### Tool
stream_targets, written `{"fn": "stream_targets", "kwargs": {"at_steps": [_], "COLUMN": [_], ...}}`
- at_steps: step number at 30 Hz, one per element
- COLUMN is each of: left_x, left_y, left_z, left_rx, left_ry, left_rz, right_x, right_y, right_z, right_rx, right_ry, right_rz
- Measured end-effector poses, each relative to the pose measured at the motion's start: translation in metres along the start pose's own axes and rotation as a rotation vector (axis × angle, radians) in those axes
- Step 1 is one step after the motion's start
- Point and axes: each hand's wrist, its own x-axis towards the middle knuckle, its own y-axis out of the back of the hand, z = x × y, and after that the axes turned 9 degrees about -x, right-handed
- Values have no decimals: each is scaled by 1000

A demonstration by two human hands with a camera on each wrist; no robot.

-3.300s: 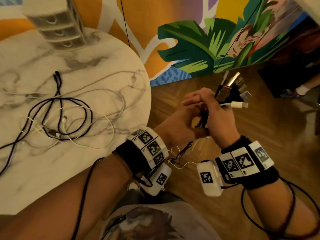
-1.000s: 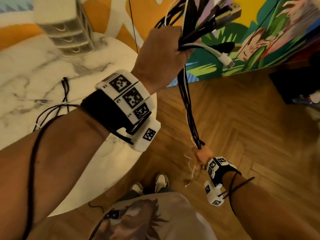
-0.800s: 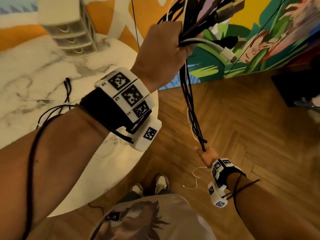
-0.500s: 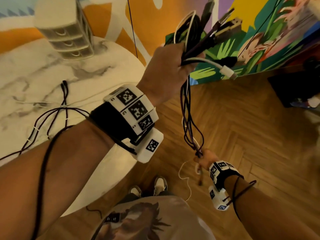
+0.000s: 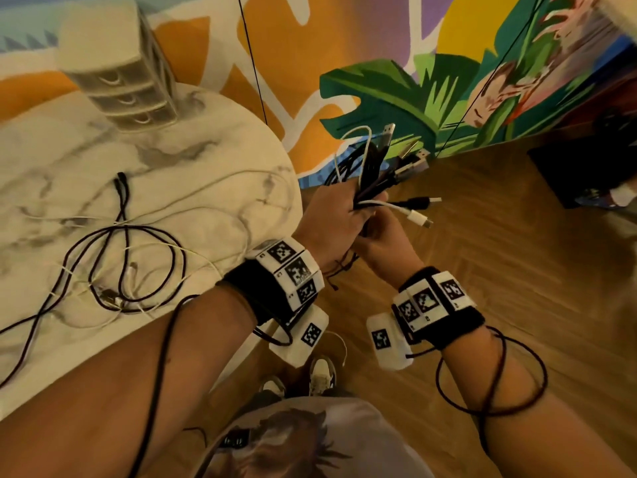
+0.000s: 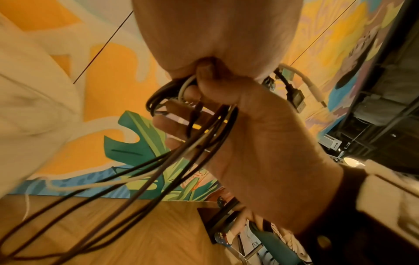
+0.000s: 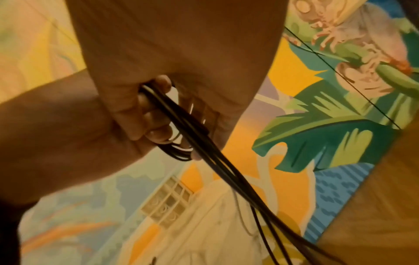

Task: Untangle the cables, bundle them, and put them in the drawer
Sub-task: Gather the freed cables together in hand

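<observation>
We are holding the gathered cables [image 5: 370, 177] in the air at centre frame, off the edge of the counter [image 5: 206, 160], with their plug ends fanning up and to the right: metal USB heads, a black barrel-like tip and a white connector. Our left hand [image 5: 336, 219] is clamping them in a fist, fingers curled round the strands, and the left wrist view is showing black and white cords running out of that fist and trailing down to the lower left. Our right hand [image 5: 382, 246] is sitting just under the left, touching it, and its grip is closing round the lower run of the same cords; the right wrist view is showing fingers curled over black strands and a small loop.

A second tangle [image 5: 120, 267] of black and thin white cords is lying on the counter at left frame, well apart from the hands. The small drawer unit [image 5: 120, 81] is standing at the upper left, its drawers looking closed.

We are judging this as the coiling step for the first bundle. The risks from here are these: the loose tails hanging below could knot again if we are winding without tension; the plug ends are uneven, so a short one could be slipping out of the fist; and a trailing strand could be catching the wrist camera leads on our forearms.
</observation>
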Motion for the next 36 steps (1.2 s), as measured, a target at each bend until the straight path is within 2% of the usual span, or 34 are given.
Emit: {"fn": "stream_targets", "kwargs": {"at_steps": [3, 4, 6, 9, 13, 15, 17, 19, 20, 22, 25, 27, 29, 31, 32, 34, 36], "left_x": [3, 4, 3, 4, 4, 6, 10, 18, 22, 26, 24, 18, 12, 5, 2, -4, -11], "left_y": [4, 5, 5, 4, 9, 15, 29, 49, 59, 68, 57, 41, 25, 10, 3, -5, -9], "left_z": [-6, -8, -10, -12, -18, -21, -23, -23, -21, -15, -3, 5, 8, 5, 2, -1, -4], "left_rx": [19, 12, -12, 4, 36, 77, 127, 99, 65, -23, -191, -276, -338, -382, -398, -410, -397], "left_ry": [7, 12, 39, 48, 48, 53, 82, 138, 150, 123, 110, 109, 134, 178, 197, 224, 261], "left_rz": [6, 3, 9, 18, -49, -17, 59, 159, 198, 229, 162, 76, 8, -44, -67, -83, -84], "right_x": [3, 5, 10, 12, 9, 9, 7, -4, -12, -24, -30, -27, -21, -16, -13, -11, -10], "right_y": [-9, -11, -13, -18, -26, -19, 0, 26, 37, 51, 45, 33, 22, 18, 19, 21, 24], "right_z": [2, 5, 8, 14, 29, 47, 71, 102, 119, 154, 190, 192, 180, 158, 142, 96, 55], "right_rx": [-497, -545, -449, -319, -279, -255, -220, -317, -409, -620, -787, -810, -821, -730, -581, -59, 380], "right_ry": [52, 69, 69, 17, 21, -127, -348, -482, -537, -673, -823, -817, -750, -595, -512, -370, -257], "right_rz": [166, 193, 154, 23, 30, 114, 238, 347, 346, 199, -76, -216, -287, -239, -186, -110, -157]}}
